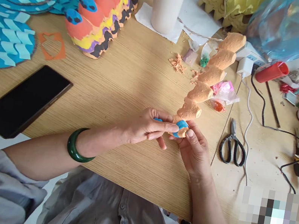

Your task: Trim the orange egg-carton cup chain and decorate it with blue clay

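A long, bumpy orange egg-carton strip (211, 75) slants from the upper right toward me. My right hand (197, 152) is closed on its near end, thumb and fingers around the last cup. A blue clay-like patch (182, 124) wraps part of that cup. My left hand (149, 128) presses the patch with an outstretched finger. Another small blue piece (158, 119) shows between its curled fingers. Beside them lie black-handled scissors (231, 145), blades pointing away. At the back left stands a finished-looking egg-carton piece (105, 13) in orange, yellow, purple and black with blue-topped cups.
A dark phone (25, 100) lies at the left, near blue layered paper shapes (5, 40) and an orange cutout (52, 46). Behind are a white bottle (167, 6) and orange crumbs (177, 63). Cables, a red tube (272, 72) and a blue plastic bag (292, 29) crowd the right.
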`<state>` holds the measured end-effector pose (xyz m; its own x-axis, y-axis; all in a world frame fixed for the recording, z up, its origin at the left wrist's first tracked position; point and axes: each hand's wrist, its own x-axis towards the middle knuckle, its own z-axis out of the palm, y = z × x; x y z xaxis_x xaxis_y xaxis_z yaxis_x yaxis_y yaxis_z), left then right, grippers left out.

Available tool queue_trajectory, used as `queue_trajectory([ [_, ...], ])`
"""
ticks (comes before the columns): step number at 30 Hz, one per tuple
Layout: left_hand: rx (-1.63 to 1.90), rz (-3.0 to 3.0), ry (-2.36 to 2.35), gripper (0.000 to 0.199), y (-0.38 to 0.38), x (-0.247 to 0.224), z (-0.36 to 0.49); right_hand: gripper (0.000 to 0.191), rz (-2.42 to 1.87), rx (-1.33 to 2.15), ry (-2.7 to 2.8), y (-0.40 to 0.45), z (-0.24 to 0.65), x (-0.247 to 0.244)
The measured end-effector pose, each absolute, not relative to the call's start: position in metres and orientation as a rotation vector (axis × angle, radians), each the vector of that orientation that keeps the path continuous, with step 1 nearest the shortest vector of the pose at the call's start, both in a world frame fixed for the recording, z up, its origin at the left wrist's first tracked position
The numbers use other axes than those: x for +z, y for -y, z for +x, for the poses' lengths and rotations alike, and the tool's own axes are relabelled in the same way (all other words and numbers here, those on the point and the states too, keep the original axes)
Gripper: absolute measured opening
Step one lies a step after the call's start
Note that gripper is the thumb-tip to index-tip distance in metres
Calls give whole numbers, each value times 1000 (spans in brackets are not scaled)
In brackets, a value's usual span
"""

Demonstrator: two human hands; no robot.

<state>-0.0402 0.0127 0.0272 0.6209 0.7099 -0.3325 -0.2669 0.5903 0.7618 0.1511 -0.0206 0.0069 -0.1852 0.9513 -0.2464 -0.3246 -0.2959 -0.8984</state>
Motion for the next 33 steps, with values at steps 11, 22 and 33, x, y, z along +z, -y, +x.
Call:
queue_trajectory([
  [11, 671, 874, -726, 21, -7, 27, -37, 35, -1095, 1646, 886, 21, 151, 9],
  [22, 614, 924, -620, 28, -8, 28, -37, 35, -1095, 1639, 881, 19, 156, 11],
  [33, 696, 823, -668, 8, -4, 28, -36, 25, -967, 1694, 791, 22, 150, 22],
])
